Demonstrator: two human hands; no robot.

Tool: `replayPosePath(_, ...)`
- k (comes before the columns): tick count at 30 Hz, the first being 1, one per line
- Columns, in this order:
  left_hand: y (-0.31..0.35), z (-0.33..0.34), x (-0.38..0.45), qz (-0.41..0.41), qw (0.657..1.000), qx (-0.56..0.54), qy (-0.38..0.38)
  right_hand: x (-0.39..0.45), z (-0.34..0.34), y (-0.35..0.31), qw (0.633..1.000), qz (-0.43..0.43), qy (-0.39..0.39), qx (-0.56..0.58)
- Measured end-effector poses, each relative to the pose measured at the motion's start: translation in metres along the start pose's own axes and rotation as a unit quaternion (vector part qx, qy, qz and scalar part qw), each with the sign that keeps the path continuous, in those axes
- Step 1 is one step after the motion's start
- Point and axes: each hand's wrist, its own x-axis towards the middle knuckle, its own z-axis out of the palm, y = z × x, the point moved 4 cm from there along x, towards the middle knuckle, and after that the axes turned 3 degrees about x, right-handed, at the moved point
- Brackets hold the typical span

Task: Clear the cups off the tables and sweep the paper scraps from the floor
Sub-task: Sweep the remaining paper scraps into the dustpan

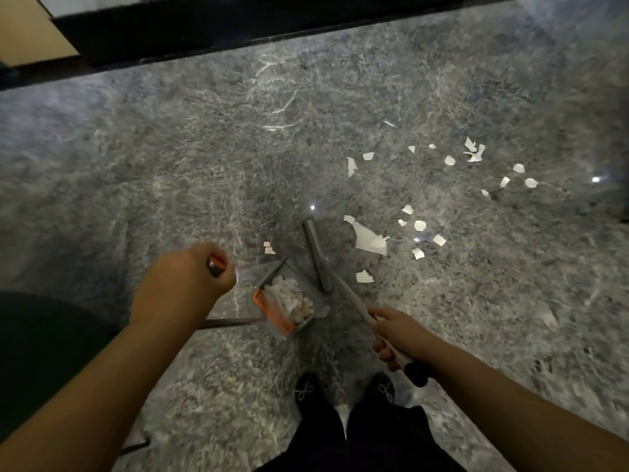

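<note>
I look straight down at a grey speckled floor. My left hand (185,277) grips the orange-tipped top of the dustpan's long handle. The grey and orange dustpan (289,303) sits on the floor in front of my feet, with white paper scraps heaped inside it. My right hand (394,335) grips the broom's white handle low down. The grey broom head (316,255) stands on the floor just right of the dustpan. Several white paper scraps (371,241) lie scattered ahead and to the right, the largest beside the broom head.
A dark band (238,28), perhaps a wall base or furniture edge, runs across the top of the view. My black shoes (308,395) stand directly below the dustpan. A dark shape (41,352) fills the left edge.
</note>
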Motion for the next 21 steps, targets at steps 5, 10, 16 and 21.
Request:
replayPosePath(5, -0.059, -0.009, -0.014, -0.023, 1.000, 0.003, 0.015, 0.017, 0.053, -0.008, 1.000, 0.019, -0.018, 0.001)
replayPosePath(10, -0.100, -0.012, -0.024, -0.060, 0.998, -0.002, 0.022, 0.032, 0.089, -0.020, 0.998, 0.028, -0.050, -0.001)
replayPosePath(16, -0.135, -0.013, -0.025, -0.133, 0.990, -0.016, 0.047, 0.080, 0.120, -0.061, 0.995, 0.037, -0.083, -0.050)
replayPosePath(21, -0.141, -0.013, -0.015, -0.167, 0.984, -0.019, 0.064, 0.129, 0.130, -0.101, 0.987, 0.084, -0.117, -0.074)
